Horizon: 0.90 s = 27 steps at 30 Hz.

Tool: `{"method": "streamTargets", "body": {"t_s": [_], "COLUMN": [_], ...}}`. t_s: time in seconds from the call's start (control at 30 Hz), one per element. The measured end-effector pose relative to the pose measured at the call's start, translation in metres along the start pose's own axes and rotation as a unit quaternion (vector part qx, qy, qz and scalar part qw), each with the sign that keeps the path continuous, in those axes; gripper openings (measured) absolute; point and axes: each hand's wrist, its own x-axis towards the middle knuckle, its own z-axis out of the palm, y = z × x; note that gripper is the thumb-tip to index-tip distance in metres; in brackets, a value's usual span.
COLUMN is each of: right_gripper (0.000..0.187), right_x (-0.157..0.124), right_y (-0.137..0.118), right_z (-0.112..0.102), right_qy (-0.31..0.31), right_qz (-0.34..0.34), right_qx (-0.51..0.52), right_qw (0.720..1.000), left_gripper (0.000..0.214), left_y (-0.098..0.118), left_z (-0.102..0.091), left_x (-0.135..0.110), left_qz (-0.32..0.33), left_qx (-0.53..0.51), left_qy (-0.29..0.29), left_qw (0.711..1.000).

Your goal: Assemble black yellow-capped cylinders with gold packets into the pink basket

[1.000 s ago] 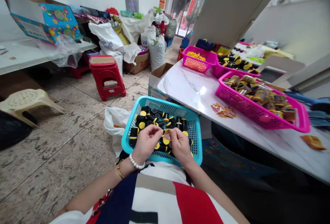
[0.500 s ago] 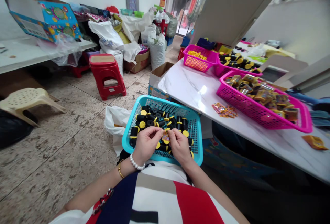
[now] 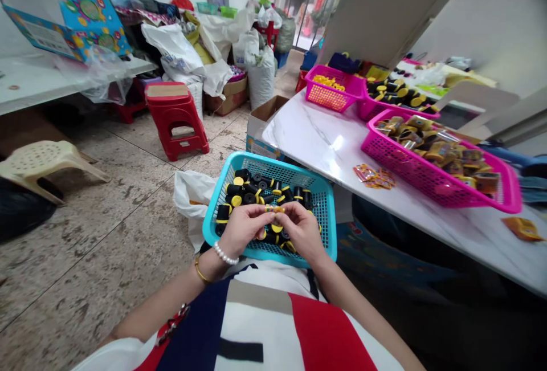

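Over the blue plastic basket [image 3: 207, 228], my left hand [image 3: 242, 225] and my right hand [image 3: 304, 233] pinch a small orange printed packet [image 3: 274, 209] between them, one at each end. The packet is drawn narrow, its printed face mostly out of sight. Below lie many black cylinders with yellow caps [image 3: 223, 212], piled loosely in the basket. My hands hide part of this pile. Several flat printed packets [image 3: 374, 177] rest on the white marbled table [image 3: 316, 137], to the right of my hands.
A long pink basket [image 3: 401, 160] of orange wrapped pieces stands on the table. Behind it are a pink basket with yellow parts [image 3: 333, 97] and another with black cylinders [image 3: 363, 110]. Left are a red stool [image 3: 176, 117], a cream stool [image 3: 47, 160] and a white sack [image 3: 192, 188].
Both my hands have turned the packet, so its broad printed face now shows as a narrow strip. It sits slightly higher in view. The camera view has shifted a little.
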Motion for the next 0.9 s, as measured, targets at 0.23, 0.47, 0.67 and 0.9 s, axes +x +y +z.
{"method": "streamTargets", "body": {"t_s": [0.23,0.47,0.67,0.9], "right_gripper": [0.017,0.020,0.018,0.027], "right_x": [0.003,0.006,0.004,0.000], "right_y": [0.001,0.000,-0.002,-0.011], "right_z": [0.000,0.018,-0.011,-0.029], "right_qy": [-0.084,-0.283,-0.172,-0.060], "right_qz": [-0.088,-0.180,-0.112,0.040], "right_qx": [-0.245,-0.568,-0.354,0.080], "right_qw": [0.962,0.752,0.913,0.994], "left_gripper": [0.025,0.018,0.012,0.017], "left_y": [0.003,0.010,0.007,0.000], "left_z": [-0.023,-0.033,-0.035,-0.022], "left_x": [0.009,0.014,0.016,0.018], "left_qz": [-0.070,-0.103,-0.136,-0.126], "left_qx": [-0.100,-0.217,-0.313,-0.283], "left_qy": [0.007,-0.013,-0.025,-0.040], "left_qw": [0.992,0.971,0.940,0.950]}}
